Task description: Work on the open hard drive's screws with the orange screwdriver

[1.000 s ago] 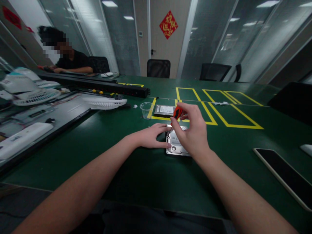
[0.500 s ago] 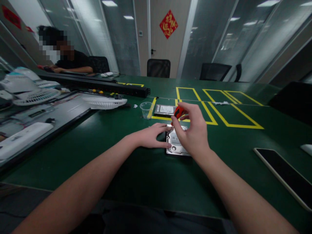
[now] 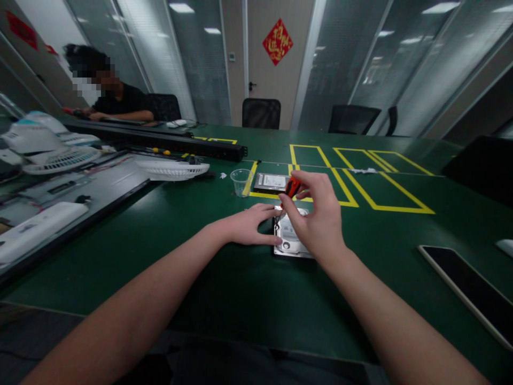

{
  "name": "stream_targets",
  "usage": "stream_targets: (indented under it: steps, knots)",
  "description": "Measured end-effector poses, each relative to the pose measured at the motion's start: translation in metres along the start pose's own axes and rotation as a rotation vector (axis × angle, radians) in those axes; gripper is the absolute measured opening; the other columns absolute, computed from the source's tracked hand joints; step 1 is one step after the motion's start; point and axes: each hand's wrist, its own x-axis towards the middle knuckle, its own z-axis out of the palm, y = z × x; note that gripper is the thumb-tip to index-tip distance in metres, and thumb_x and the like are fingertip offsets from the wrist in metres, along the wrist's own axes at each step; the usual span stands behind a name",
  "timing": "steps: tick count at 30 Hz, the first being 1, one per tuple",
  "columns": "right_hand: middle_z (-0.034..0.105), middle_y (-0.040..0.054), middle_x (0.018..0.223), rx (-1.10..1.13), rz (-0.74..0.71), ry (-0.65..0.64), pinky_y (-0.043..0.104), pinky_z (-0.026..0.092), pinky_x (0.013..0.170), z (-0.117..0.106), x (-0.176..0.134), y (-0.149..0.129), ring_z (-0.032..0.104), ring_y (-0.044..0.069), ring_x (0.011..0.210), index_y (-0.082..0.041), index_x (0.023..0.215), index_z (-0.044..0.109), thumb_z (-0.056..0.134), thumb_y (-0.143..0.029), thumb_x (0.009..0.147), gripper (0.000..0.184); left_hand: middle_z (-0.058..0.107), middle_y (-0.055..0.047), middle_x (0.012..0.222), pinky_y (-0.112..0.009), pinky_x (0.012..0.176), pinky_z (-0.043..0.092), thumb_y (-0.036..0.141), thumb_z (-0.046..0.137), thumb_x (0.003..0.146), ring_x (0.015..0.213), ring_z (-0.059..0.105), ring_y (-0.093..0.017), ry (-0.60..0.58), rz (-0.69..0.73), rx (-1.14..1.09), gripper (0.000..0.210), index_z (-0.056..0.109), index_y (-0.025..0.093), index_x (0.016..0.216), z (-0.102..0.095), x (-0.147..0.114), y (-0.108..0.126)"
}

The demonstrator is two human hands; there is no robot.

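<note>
A silver hard drive (image 3: 292, 232) lies flat on the green table in front of me. My left hand (image 3: 253, 223) rests at its left edge, thumb and fingers stretched apart and touching its corners. Between the bent fingers of my right hand (image 3: 318, 211) is a red and black screwdriver (image 3: 293, 187), tilted, its shaft pointing down to the upper left of the drive. The tip is too small to make out. My right hand covers the drive's right side. Just behind stands a second hard drive (image 3: 272, 182), inside a yellow tape outline.
A clear plastic cup (image 3: 241, 184) stands left of the second drive. White fan parts (image 3: 172, 168) and a long black bar (image 3: 160, 140) lie to the left. A phone (image 3: 465, 289) lies at the right. Across the table sits another person (image 3: 124, 104).
The screwdriver handle leans slightly differently in my right fingers, and my right thumb has shifted a little left. My left hand and the drive stay in place.
</note>
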Motion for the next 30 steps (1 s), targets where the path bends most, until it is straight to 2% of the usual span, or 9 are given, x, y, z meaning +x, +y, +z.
stream_targets:
  steps: [7, 12, 15, 21, 27, 30]
  knots:
    - [0.087, 0.0118, 0.149, 0.009, 0.019, -0.009, 0.054, 0.082, 0.102, 0.0028, -0.004, -0.0012, 0.089, 0.032, 0.121, -0.032, 0.165, 0.068, 0.069, -0.017, 0.115, 0.053, 0.057, -0.019, 0.202, -0.075, 0.159, 0.042, 0.089, 0.089, 0.11, 0.191, 0.05, -0.051, 0.002, 0.0, -0.002, 0.103, 0.062, 0.033, 0.192, -0.0008, 0.0009, 0.0009]
    - [0.085, 0.0121, 0.142, -0.024, 0.01, -0.009, 0.052, 0.082, 0.098, 0.0009, -0.0011, -0.0006, 0.087, 0.033, 0.121, -0.031, 0.158, 0.072, 0.08, -0.024, 0.114, 0.046, 0.058, -0.02, 0.201, -0.074, 0.159, 0.042, 0.092, 0.087, 0.11, 0.191, 0.05, -0.051, 0.001, -0.009, 0.012, 0.104, 0.063, 0.03, 0.191, -0.0005, 0.0007, 0.0019]
    - [0.085, 0.0108, 0.138, -0.032, 0.008, -0.001, 0.052, 0.081, 0.098, 0.0, -0.0001, -0.0011, 0.086, 0.031, 0.116, -0.031, 0.155, 0.074, 0.077, -0.021, 0.114, 0.042, 0.057, -0.02, 0.202, -0.072, 0.16, 0.04, 0.09, 0.088, 0.111, 0.192, 0.048, -0.05, -0.003, -0.012, 0.015, 0.105, 0.061, 0.031, 0.193, -0.0002, 0.001, 0.0016]
    - [0.088, 0.0111, 0.148, -0.002, 0.077, -0.041, 0.054, 0.082, 0.103, 0.0001, -0.0035, -0.0034, 0.089, 0.032, 0.12, -0.032, 0.164, 0.067, 0.072, -0.018, 0.111, 0.055, 0.055, -0.018, 0.204, -0.074, 0.159, 0.04, 0.089, 0.089, 0.11, 0.191, 0.049, -0.05, 0.0, -0.018, -0.011, 0.104, 0.06, 0.034, 0.194, 0.0, 0.0015, 0.0009]
    - [0.085, 0.0116, 0.144, -0.012, 0.036, -0.015, 0.054, 0.083, 0.099, -0.0006, -0.0005, -0.0021, 0.087, 0.033, 0.123, -0.031, 0.157, 0.072, 0.079, -0.023, 0.113, 0.045, 0.055, -0.02, 0.204, -0.074, 0.158, 0.042, 0.088, 0.089, 0.111, 0.191, 0.05, -0.051, -0.001, -0.004, -0.002, 0.104, 0.059, 0.033, 0.194, -0.0001, 0.0011, -0.0005]
    - [0.084, 0.0109, 0.14, -0.029, 0.043, -0.025, 0.055, 0.082, 0.099, -0.0004, 0.0003, -0.0018, 0.086, 0.033, 0.122, -0.032, 0.156, 0.073, 0.076, -0.022, 0.114, 0.043, 0.053, -0.021, 0.205, -0.077, 0.158, 0.041, 0.088, 0.089, 0.111, 0.192, 0.048, -0.052, 0.005, 0.002, 0.009, 0.104, 0.06, 0.032, 0.193, 0.0006, 0.001, -0.0028]
